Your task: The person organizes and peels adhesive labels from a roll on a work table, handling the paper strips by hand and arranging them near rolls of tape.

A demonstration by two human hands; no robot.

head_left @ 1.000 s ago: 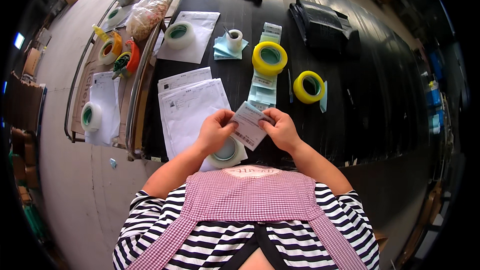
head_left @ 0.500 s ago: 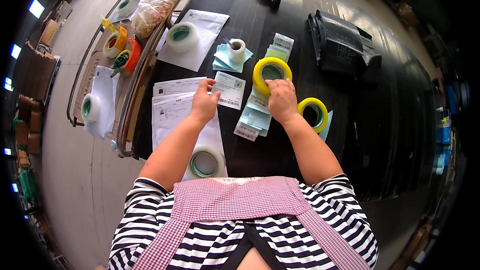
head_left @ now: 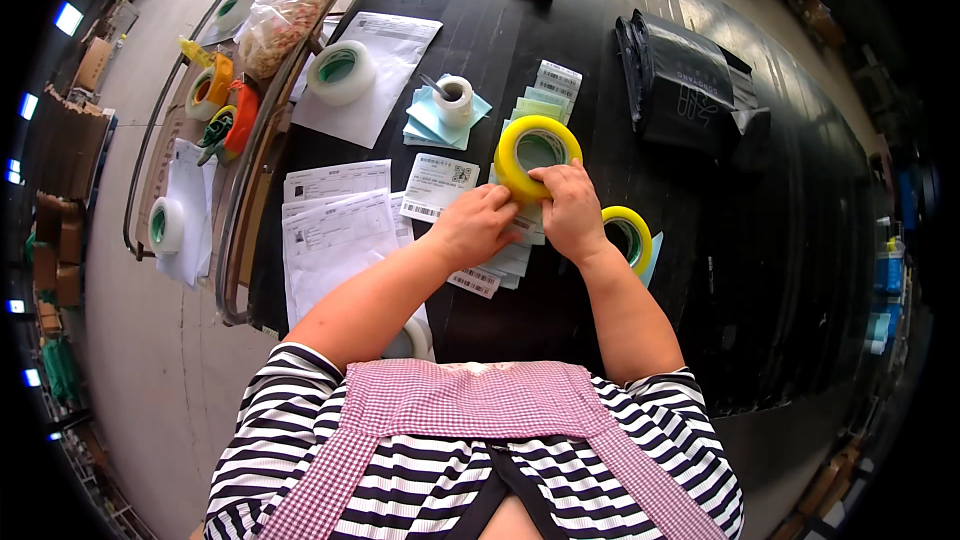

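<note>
My right hand (head_left: 572, 205) grips the near rim of a yellow tape roll (head_left: 507, 155) lying on a folded strip of barcode labels (head_left: 555, 82). My left hand (head_left: 475, 227) is at the roll's near left side, fingers bent and pressed together on the label strip; the fingertips are partly hidden. To its upper left a single white label (head_left: 430, 180) with a square code lies flat, touching the printed sheets (head_left: 335, 235). Just right of my right hand, a second yellow tape roll (head_left: 633, 232) sits on light-blue slips.
Black folded plastic bags (head_left: 685, 90) lie at the far right of the dark table (head_left: 760, 270). A clear tape roll (head_left: 341, 73) rests on paper at far left. A small white roll (head_left: 453, 100) stands on blue slips. A metal-railed cart (head_left: 232, 270) flanks the left side.
My left hand has left the white label and moved right to the strip beside the yellow roll. The label now lies flat by the sheets. My right hand still holds the roll.
</note>
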